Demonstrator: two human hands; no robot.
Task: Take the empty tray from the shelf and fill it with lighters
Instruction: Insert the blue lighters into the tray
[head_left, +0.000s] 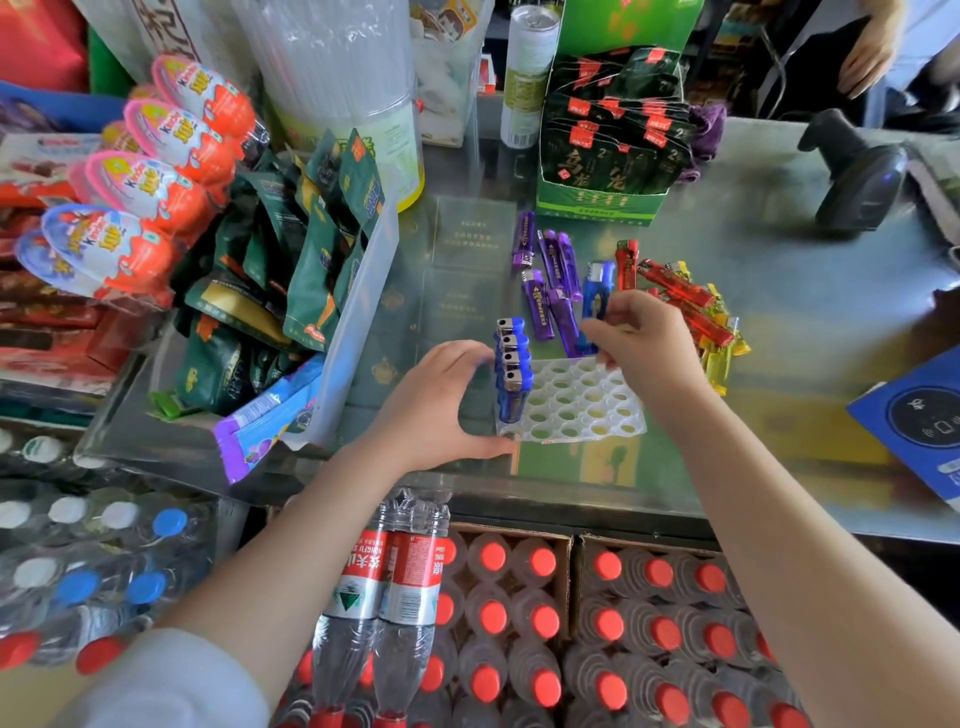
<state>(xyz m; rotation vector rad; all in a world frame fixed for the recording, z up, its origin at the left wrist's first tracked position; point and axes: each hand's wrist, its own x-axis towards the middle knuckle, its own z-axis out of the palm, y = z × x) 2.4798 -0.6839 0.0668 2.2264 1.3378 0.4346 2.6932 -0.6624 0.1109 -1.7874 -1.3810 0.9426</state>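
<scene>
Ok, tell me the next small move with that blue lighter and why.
Probably lower the blue lighter pinched in the right hand into an empty hole beside the standing blue row. The tray is mostly unfilled, and the left hand steadies its edge.

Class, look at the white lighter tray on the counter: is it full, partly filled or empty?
Partly filled. The white tray holds one row of blue lighters standing along its left edge; the other holes in view are empty.
</scene>
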